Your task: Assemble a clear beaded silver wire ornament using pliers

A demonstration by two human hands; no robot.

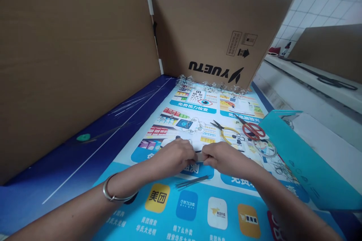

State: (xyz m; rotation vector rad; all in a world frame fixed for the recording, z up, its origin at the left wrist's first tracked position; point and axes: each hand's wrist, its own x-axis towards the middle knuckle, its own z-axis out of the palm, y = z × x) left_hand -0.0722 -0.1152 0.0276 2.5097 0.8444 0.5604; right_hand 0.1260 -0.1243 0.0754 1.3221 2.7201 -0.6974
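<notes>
Head view: your left hand [172, 156] and right hand [230, 160] meet, pinching a small pale strip [201, 155] between them above the printed poster [192, 107]. Thin dark wires [192, 182] lie just below your hands on the poster, yellow-handled pliers [226, 131] just beyond.

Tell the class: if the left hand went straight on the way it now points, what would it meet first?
The left hand would probably meet the small pale piece at its fingertips first, then the right hand just behind it. The piece is hard to make out, and depth here is unclear.
</notes>
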